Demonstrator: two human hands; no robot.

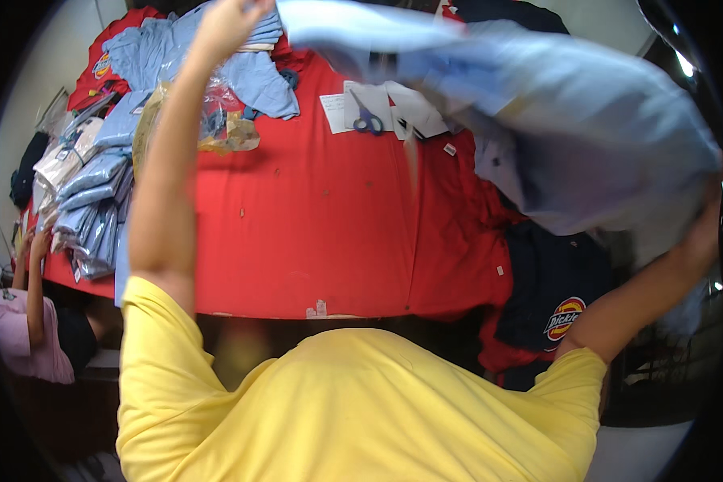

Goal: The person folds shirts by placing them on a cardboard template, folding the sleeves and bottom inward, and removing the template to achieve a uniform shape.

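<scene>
A light blue garment [586,132], possibly a shirt, is stretched in the air across the top and right of the view, smeared by motion. My left hand [231,26] is raised at the top edge, closed at the garment's left corner; its fingertips are partly cut off. Far out on the right, my right hand [708,217] grips the garment's other end, its fingers mostly hidden by the cloth and blurred. Below the garment, the red cloth [297,241] covers the table.
Scissors [368,120] lie on white papers [335,112] at the back. Bagged folded garments [96,181] are stacked at left, near loose light blue clothes [257,84] and plastic wrapping [233,132]. A dark garment [550,273] hangs over the right edge. Another person [32,329] sits far left.
</scene>
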